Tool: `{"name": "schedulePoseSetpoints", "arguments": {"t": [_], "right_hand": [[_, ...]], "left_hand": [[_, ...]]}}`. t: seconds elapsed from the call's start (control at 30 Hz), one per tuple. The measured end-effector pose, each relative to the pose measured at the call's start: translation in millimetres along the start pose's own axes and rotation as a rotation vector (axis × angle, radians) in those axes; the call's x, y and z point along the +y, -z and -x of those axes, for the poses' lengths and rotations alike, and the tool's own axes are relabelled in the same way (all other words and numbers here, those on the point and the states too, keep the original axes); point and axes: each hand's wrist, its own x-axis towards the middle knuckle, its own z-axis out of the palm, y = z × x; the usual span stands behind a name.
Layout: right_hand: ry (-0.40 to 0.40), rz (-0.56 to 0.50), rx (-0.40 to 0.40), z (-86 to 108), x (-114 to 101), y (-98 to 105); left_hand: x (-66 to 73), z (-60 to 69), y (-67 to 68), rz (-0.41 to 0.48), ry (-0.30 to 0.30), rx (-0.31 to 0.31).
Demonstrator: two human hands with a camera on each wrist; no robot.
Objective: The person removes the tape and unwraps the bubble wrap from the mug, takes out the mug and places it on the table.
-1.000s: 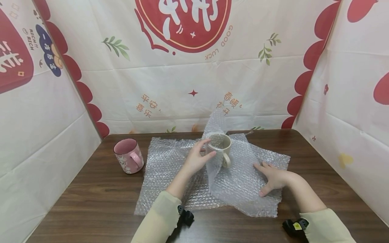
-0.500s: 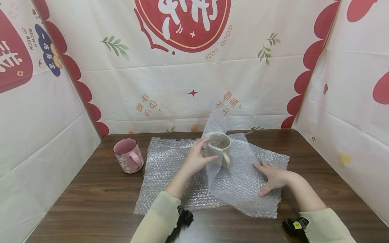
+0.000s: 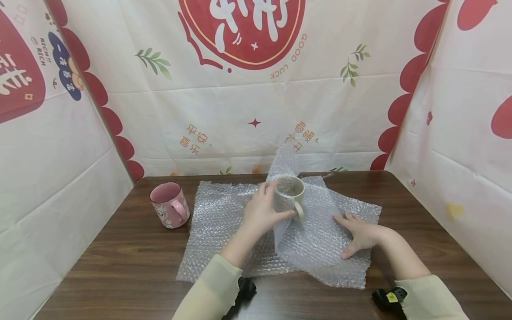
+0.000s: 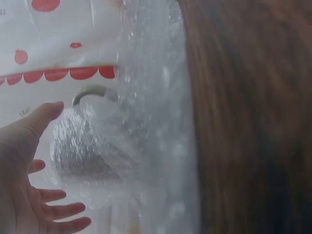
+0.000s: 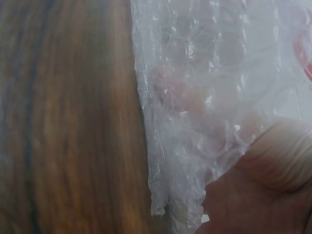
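Observation:
A cream mug point(image 3: 297, 189) stands upright on bubble wrap point(image 3: 224, 222), its handle facing toward me. Part of the wrap is folded up around the mug's left side and into its mouth. My left hand point(image 3: 260, 211) is at that wrapped left side, thumb near the handle and fingers behind; in the left wrist view the hand point(image 4: 24, 175) is spread beside the wrapped mug point(image 4: 87, 141), contact unclear. My right hand point(image 3: 362, 235) rests with spread fingers on the wrap's right part. In the right wrist view its fingers show blurrily through the bubble wrap point(image 5: 195, 97).
A pink mug point(image 3: 170, 206) with a printed pattern stands on the brown wooden table point(image 3: 120, 258), left of the wrap. White cloth walls point(image 3: 224, 106) with red prints enclose the table's back and sides. A corner of wrap sticks up behind the cream mug.
My left hand has shifted slightly right, closer against the wrapped side of the cream mug, and its thumb now reaches toward the handle. The right hand and both mugs have stayed in place.

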Motion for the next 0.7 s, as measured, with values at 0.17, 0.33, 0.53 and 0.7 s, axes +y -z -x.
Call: {"name": "schedulePoseSetpoints", "arguments": {"t": [0.17, 0.33, 0.53, 0.7], "right_hand": [[-0.002, -0.007, -0.003, 0.7, 1, -1], [-0.002, -0.007, 0.0, 0.9, 2, -1], [0.001, -0.002, 0.001, 0.1, 3, -1], [0.006, -0.002, 0.003, -0.4, 2, -1]], "left_hand": [[10.2, 4.6, 1.1, -0.067, 0.004, -0.034], [12.6, 6.5, -0.2, -0.081, -0.007, -0.07], [10.6, 6.7, -1.6, -0.06, -0.011, -0.077], [10.3, 7.2, 0.0, -0.045, -0.018, -0.053]]}}
